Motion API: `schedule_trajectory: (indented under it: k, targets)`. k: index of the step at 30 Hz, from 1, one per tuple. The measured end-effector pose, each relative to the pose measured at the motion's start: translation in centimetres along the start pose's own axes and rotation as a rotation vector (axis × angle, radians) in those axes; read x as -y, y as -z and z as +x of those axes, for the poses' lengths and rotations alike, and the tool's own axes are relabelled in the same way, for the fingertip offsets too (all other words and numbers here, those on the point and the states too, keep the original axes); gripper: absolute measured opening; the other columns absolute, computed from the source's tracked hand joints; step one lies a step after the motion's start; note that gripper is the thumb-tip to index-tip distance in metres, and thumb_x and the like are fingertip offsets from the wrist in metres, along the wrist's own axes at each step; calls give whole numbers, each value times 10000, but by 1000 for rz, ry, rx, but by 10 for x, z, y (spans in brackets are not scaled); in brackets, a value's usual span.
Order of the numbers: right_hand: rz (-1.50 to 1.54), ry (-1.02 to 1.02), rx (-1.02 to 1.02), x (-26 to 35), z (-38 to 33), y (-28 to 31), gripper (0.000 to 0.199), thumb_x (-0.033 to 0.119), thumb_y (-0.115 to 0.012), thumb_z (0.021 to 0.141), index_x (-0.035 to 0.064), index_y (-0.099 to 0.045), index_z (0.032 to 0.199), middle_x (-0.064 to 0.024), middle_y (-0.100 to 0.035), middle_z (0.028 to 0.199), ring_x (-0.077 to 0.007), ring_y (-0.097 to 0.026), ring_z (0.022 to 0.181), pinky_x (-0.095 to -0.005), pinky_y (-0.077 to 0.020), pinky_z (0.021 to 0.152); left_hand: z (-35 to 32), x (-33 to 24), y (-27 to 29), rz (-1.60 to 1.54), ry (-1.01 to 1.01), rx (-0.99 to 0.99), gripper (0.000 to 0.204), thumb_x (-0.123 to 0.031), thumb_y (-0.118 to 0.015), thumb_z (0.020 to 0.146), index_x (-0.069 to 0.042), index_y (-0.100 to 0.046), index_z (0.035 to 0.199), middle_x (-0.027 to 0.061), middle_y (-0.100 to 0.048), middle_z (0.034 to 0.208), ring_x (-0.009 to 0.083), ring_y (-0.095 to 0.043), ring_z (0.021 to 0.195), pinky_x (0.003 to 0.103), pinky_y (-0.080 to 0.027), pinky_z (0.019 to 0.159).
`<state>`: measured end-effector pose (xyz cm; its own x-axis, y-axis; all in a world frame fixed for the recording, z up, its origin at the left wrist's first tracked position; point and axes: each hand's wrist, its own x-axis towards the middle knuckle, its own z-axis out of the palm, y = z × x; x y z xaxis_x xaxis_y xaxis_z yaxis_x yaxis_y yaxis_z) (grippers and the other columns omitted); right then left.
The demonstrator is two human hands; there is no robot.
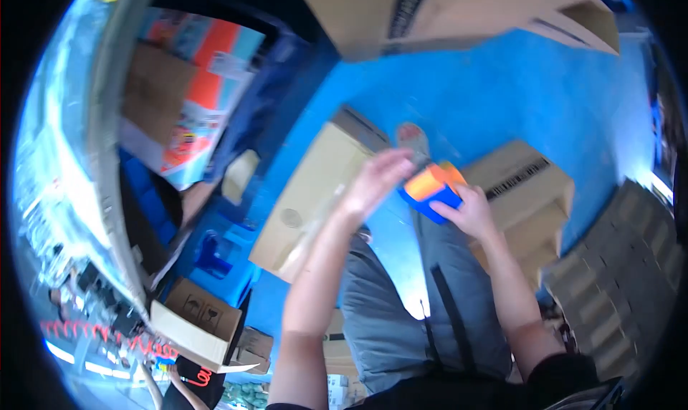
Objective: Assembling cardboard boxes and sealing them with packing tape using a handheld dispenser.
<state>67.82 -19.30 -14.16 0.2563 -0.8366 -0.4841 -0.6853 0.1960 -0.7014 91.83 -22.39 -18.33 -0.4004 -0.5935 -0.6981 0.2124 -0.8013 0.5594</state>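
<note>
My right hand (471, 213) grips a small blue and orange boxy thing (428, 186) in front of my legs; its exact kind I cannot make out. Thumb and fingers wrap round its right end. Just left of it is my left hand (376, 182), smeared a little by motion, with its fingers stretched toward the thing and nothing seen in them. Whether the left fingertips touch it is not clear. Beneath my left forearm lies a long cardboard box (308, 195), and past my right hand stands another cardboard box (527, 188).
A blue floor (459, 88) spreads below, with large cartons (473, 12) at the far side. On the left, a bench holds a colourful printed box (215, 73) above a blue plastic stool (218, 256). Stacked cardboard (623, 267) rises at the right. Another person's arms (188, 385) show at lower left.
</note>
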Motion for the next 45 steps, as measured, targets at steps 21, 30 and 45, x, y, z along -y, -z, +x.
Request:
schedule_trajectory:
  k: [21,30,45]
  targets:
    - [378,-132,79,49,-22,-5,440,344,-772,808,-23,-697,1038,-204,-724,908,-327,-716,836,-402,-545,778,-35,-46,-23,294,-156,-288,89,-82,-717,885,1,-688,870,31,-638,698,95,-575,600,277,-445,527]
    - [279,-251,169,-19,-74,-12,425,380,-739,849,6,-711,1048,-168,-731,878,-304,-716,784,-381,-547,747,-14,-102,121,491,-319,-702,133,-8,-606,890,-7,-738,867,62,-712,817,123,-629,758,280,-498,698]
    - [241,-442,219,-94,-60,-48,436,384,-731,866,-14,-706,1041,-171,-733,888,-225,-719,805,-364,-548,752,81,-43,195,327,-65,-680,192,-222,-626,972,-107,-663,823,-64,-510,679,57,-454,605,221,-379,562]
